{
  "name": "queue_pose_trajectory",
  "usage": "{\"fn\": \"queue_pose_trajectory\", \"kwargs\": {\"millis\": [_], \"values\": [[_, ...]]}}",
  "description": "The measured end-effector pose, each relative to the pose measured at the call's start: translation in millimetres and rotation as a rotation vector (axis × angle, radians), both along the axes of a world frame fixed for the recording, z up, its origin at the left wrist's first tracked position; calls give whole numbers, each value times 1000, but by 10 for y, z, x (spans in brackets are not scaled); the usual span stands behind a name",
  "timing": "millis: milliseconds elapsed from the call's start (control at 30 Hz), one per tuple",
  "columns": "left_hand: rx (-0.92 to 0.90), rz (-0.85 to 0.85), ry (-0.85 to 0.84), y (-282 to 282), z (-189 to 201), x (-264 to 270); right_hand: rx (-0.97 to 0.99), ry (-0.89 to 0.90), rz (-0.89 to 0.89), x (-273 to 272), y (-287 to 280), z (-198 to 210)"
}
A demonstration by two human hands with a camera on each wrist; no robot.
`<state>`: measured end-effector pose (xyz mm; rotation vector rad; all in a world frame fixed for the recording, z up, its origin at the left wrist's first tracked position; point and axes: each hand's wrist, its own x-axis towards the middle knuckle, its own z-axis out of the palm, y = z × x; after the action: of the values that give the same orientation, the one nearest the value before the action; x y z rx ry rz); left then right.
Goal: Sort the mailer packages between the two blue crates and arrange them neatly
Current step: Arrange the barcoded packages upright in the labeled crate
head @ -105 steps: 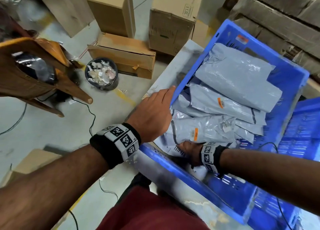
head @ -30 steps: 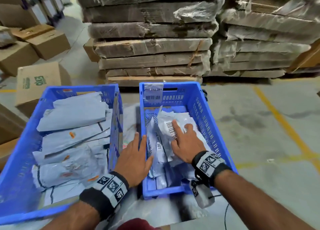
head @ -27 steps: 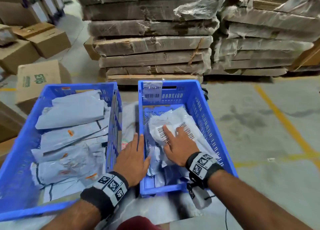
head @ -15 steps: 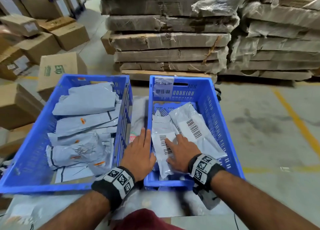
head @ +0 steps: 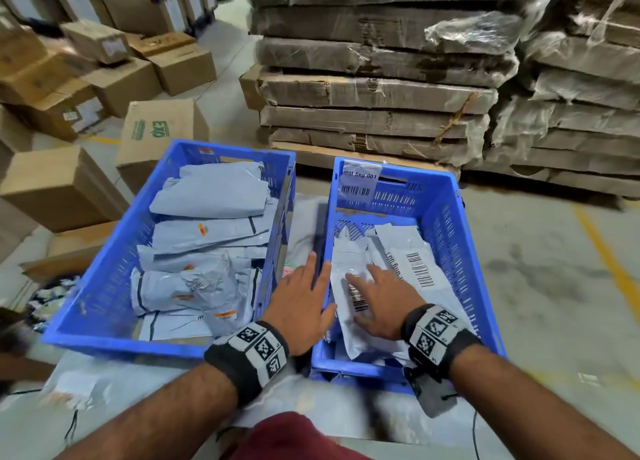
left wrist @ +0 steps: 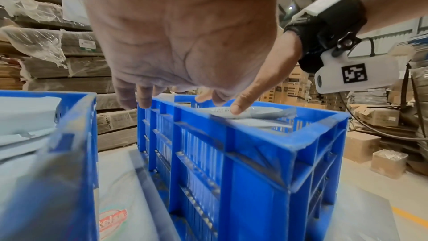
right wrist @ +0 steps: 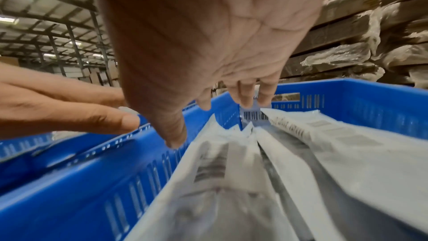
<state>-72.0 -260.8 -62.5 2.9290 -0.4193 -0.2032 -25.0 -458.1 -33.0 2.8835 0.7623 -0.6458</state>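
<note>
Two blue crates stand side by side. The left crate holds several grey mailers with orange stickers. The right crate holds white mailers with barcodes. My right hand lies flat, fingers spread, on a white mailer inside the right crate. My left hand is flat with straight fingers over the right crate's left rim, holding nothing. In the left wrist view the left hand's fingers hover at that rim. The right wrist view shows straight fingers above the white mailers.
Both crates sit on a grey sheet-covered surface. Wrapped stacks of flat cardboard rise just behind the crates. Cardboard boxes stand on the floor to the left. Yellow floor lines run at the right.
My view swung from the left crate to both crates. The right hand went into the right crate and spread the white mailers flatter; the left hand stays at the rim.
</note>
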Motion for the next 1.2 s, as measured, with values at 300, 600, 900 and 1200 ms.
{"fn": "queue_pose_trajectory", "kwargs": {"millis": [300,600,900,1200], "values": [[-93,115,-152,701,243,62,295,-333,-4,189,275,258],[-22,411,-102,2479,428,181,338,-196,221,265,1188,425],[68,455,104,3483,129,-26,106,136,385,332,2320,261],[15,366,153,3729,-54,20,114,342,509,145,3125,-108]]}}
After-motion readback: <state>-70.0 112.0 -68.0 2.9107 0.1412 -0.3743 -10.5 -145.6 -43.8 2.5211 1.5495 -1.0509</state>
